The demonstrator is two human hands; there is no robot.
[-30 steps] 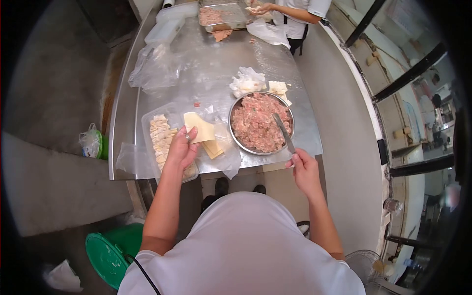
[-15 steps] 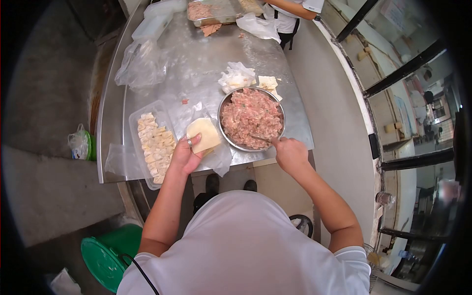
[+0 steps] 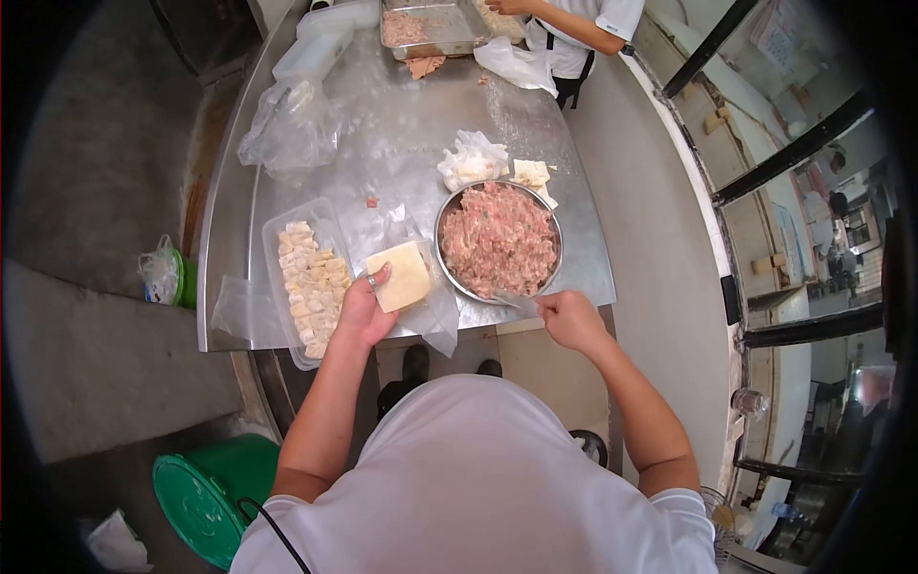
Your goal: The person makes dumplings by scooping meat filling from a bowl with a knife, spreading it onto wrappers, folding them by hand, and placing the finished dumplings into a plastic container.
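Observation:
My left hand point(image 3: 363, 314) holds a square, pale yellow dough wrapper point(image 3: 404, 277), seemingly a small stack, with the thumb on top. Beneath it a sheet of clear plastic point(image 3: 443, 320) hangs over the table edge. My right hand point(image 3: 574, 321) grips a flat-bladed spatula point(image 3: 516, 303), its blade at the near rim of a round metal bowl. Heaped minced meat point(image 3: 499, 239) fills this bowl point(image 3: 437, 251). Left of my left hand, a clear plastic tub point(image 3: 271, 251) contains rows of folded dumplings point(image 3: 311, 287).
A crumpled white bag point(image 3: 473, 160) and pale dough pieces point(image 3: 532, 174) lie behind the bowl on the steel table point(image 3: 402, 124). Farther back are a plastic bag point(image 3: 292, 129) and a metal tray point(image 3: 454, 46). Another person's arm point(image 3: 579, 27) is at the far end. A green bucket point(image 3: 206, 497) stands lower left.
The spatula blade has come out of the meat to the bowl's near rim, and my right hand has drawn back towards me. My left hand still holds the wrapper, now tilted slightly differently.

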